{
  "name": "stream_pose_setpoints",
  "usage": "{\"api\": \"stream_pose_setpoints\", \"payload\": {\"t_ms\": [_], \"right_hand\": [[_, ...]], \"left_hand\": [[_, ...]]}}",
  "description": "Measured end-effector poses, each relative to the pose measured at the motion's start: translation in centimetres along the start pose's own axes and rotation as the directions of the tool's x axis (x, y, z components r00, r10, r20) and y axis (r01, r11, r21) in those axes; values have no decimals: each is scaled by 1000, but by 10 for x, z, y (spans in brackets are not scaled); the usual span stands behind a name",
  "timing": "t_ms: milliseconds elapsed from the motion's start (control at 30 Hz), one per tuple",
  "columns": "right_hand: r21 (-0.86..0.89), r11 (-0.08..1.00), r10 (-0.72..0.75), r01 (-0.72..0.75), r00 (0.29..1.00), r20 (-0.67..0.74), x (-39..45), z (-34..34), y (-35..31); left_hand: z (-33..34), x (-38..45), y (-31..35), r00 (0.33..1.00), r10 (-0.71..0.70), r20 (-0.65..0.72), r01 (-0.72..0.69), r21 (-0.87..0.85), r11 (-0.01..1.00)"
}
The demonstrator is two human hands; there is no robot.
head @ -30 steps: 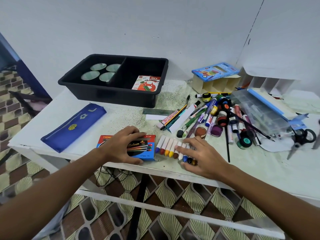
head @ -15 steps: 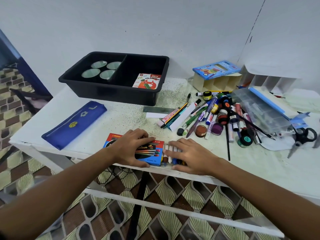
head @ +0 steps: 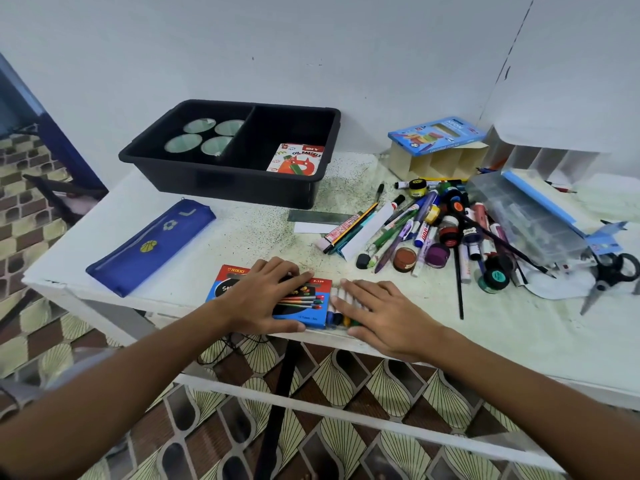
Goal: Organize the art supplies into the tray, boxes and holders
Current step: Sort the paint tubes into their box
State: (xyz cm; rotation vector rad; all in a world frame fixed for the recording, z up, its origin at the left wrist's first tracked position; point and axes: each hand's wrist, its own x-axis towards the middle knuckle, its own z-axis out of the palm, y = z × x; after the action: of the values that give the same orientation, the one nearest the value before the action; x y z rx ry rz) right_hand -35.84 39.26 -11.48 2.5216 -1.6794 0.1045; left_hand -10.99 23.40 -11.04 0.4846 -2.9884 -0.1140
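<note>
A red and blue paint tube box (head: 311, 311) lies at the table's front edge. My left hand (head: 268, 296) rests flat on top of it with spread fingers and the thumb along its near edge. Right against the box's right end lies a row of small colour tubes (head: 337, 318), mostly hidden under my right hand (head: 384, 317), which presses on them with straight fingers. A black two-part tray (head: 221, 188) stands at the back left, with several round cups (head: 201, 140) in one half and an oil pastels box (head: 296, 160) in the other.
A blue pencil pouch (head: 152, 244) lies left. A pile of markers, pens and paint pots (head: 433, 230) covers the right middle. Behind it stand a cardboard holder (head: 436, 164) topped by a blue pencil box (head: 436, 133), a white holder (head: 540, 157), a clear plastic case (head: 526, 216) and scissors (head: 609, 275).
My right hand has slid the row of tubes leftward up against the box's open end and now covers most of them. My left hand has stayed on the box.
</note>
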Motion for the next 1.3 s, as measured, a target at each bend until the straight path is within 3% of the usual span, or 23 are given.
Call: {"api": "stream_pose_setpoints", "payload": {"t_ms": [500, 700, 800, 1067, 1300], "right_hand": [[-22, 993, 115, -114, 992, 48, -8, -1, 10], [104, 971, 205, -213, 975, 89, 10, -8, -3], [98, 965, 244, -242, 970, -5, -3, -11, 5], [251, 942, 243, -222, 969, -52, 8, 2, -3], [411, 863, 320, -294, 947, 4, 20, -8, -4]], "left_hand": [[0, 3, 1, 999, 19, -27, -19, -1, 1000], [0, 5, 2, 1000, 11, -6, -11, 17, 1000], [1, 3, 1, 1000, 10, -10, -10, 12, 1000], [1, 6, 3, 1000, 4, -6, -4, 10, 1000], [0, 6, 4, 1000, 3, -23, -3, 8, 1000]]}}
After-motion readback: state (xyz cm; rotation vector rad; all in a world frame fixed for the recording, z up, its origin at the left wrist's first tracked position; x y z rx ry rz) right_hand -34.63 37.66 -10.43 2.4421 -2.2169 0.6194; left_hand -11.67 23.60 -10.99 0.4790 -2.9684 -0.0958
